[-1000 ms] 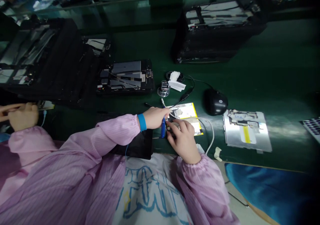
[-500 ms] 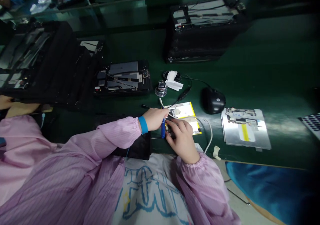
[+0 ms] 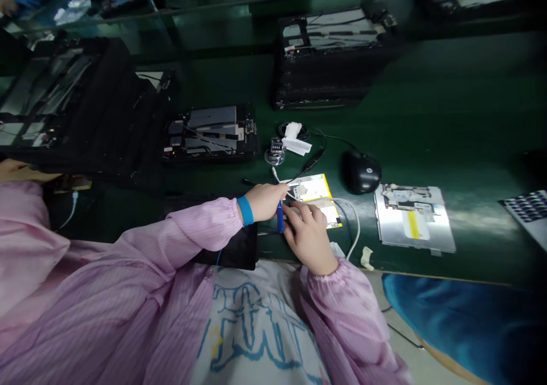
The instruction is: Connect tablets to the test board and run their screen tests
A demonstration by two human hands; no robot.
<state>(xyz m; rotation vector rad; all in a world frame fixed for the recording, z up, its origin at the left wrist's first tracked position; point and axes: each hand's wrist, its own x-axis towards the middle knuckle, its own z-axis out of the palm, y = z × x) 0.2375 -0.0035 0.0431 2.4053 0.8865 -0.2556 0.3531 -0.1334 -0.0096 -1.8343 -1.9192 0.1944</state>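
Observation:
My left hand (image 3: 267, 201), with a blue band at its wrist, is closed around a slim blue-handled tool (image 3: 280, 217). The tool's working end is hidden. Close beside it, my right hand (image 3: 310, 234) is curled with the fingertips together; whatever they grip is mostly covered. Both hands are over the near edge of a white battery pack with yellow edging (image 3: 318, 187). A white cable (image 3: 356, 225) runs past the right hand. Under my left forearm lies a dark flat panel (image 3: 237, 251).
An opened tablet (image 3: 209, 131) lies beyond my hands, near a tally counter (image 3: 276, 151). Stacks of tablets stand left (image 3: 106, 106) and behind (image 3: 325, 77). At right are a black mouse (image 3: 362, 171) and a metal plate (image 3: 436, 220). A co-worker's sleeve (image 3: 25, 231) is at left.
The view has shifted slightly. Both hands stay close together at the battery pack, and the small yellowish part seen earlier by the right fingertips is now covered.

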